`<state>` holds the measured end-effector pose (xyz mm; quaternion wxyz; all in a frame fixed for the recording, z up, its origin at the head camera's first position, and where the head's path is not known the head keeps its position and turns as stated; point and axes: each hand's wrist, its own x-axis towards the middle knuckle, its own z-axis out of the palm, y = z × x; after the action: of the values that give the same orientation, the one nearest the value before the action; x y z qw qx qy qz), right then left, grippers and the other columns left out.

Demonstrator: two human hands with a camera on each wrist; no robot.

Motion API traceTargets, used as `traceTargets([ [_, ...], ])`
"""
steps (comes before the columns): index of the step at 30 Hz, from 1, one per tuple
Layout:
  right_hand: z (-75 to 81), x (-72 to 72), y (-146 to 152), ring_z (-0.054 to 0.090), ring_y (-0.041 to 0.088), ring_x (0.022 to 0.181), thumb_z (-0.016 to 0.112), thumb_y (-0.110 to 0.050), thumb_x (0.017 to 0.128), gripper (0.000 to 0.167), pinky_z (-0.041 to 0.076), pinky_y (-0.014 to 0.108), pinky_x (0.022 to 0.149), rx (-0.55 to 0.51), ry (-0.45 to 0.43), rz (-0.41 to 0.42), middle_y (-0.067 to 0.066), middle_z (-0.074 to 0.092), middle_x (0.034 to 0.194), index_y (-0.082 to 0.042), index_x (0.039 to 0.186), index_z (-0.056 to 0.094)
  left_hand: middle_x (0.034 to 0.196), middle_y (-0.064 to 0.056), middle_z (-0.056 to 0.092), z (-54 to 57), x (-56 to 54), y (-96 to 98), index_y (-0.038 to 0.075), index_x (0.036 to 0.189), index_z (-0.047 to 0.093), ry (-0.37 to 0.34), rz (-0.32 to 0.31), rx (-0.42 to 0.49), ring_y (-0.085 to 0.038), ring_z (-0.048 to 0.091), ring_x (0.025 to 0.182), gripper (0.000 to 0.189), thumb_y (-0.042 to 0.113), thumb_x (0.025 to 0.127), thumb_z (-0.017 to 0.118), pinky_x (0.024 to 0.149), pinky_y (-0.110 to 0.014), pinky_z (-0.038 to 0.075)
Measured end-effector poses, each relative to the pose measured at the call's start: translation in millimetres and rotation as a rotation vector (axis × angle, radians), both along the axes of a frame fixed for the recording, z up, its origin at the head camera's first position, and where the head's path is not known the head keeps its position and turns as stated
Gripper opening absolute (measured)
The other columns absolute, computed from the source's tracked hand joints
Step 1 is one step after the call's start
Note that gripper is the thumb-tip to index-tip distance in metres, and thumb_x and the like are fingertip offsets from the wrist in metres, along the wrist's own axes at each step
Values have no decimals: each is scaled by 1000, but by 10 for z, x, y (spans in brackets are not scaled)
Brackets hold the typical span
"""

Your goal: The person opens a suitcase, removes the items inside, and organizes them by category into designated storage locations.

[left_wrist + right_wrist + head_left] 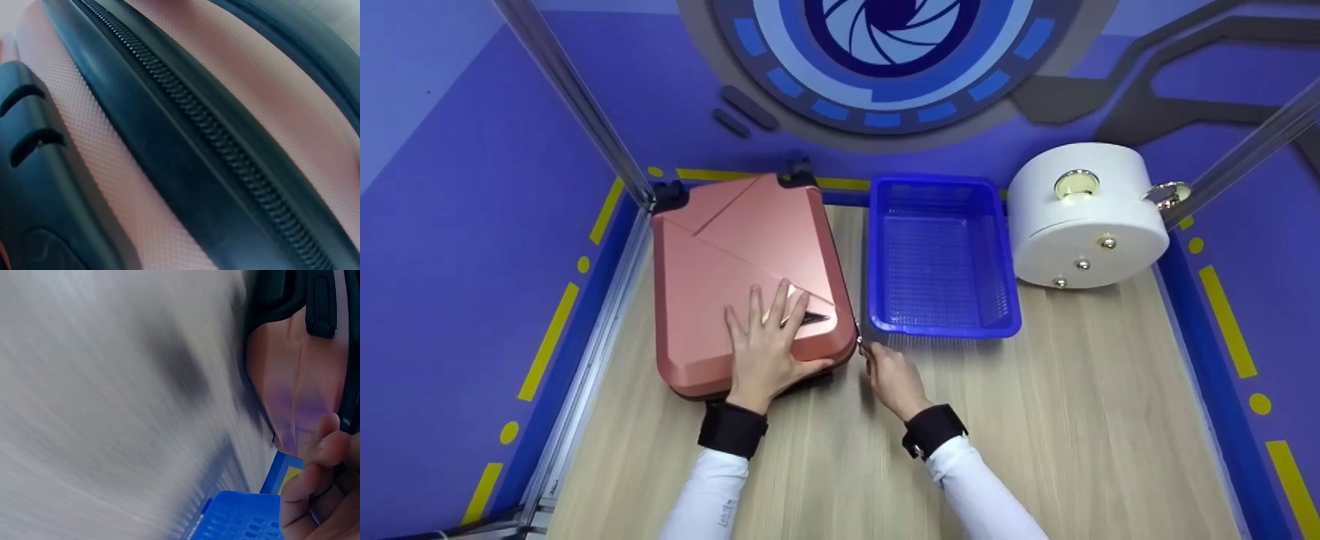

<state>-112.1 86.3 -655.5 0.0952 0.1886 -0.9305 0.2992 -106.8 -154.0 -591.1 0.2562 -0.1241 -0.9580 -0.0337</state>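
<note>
A pink hard-shell suitcase (735,270) lies flat on the wood-grain surface, its wheels toward the wall. My left hand (765,349) rests spread on its lid near the front edge. At the suitcase's front right corner my right hand (894,379) pinches a small metal zipper pull (859,342). The right wrist view has the curled fingers (332,450) beside the suitcase's side, with the pull hidden behind them. In the left wrist view, the zipper (197,112) runs along the black-trimmed side with its teeth meshed, past a black lock panel (50,169).
A blue plastic basket (945,331) stands just right of the suitcase. Beyond it, near the right wall, sits a white round case (1080,202) with gold-coloured handles and small metal feet. Metal frame posts (585,97) rise at both back corners.
</note>
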Motion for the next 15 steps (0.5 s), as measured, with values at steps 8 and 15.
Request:
traceTargets([
  [8, -1, 93, 5, 72, 36, 71, 62, -2, 97, 6, 57, 49, 60, 15, -21, 11, 12, 72, 81, -5, 93, 65, 161, -9, 46, 0, 0, 2, 27, 154, 53, 25, 9, -25, -52, 42, 143, 120, 95, 56, 68, 103, -83, 31],
  [15, -33, 210, -12, 74, 32, 76, 64, -2, 98, 11, 59, 46, 64, 2, 26, 35, 11, 75, 89, -1, 107, 70, 161, -9, 46, -2, 4, 30, 26, 154, 52, 29, 13, -21, -52, 41, 143, 120, 94, 56, 69, 103, -83, 31],
])
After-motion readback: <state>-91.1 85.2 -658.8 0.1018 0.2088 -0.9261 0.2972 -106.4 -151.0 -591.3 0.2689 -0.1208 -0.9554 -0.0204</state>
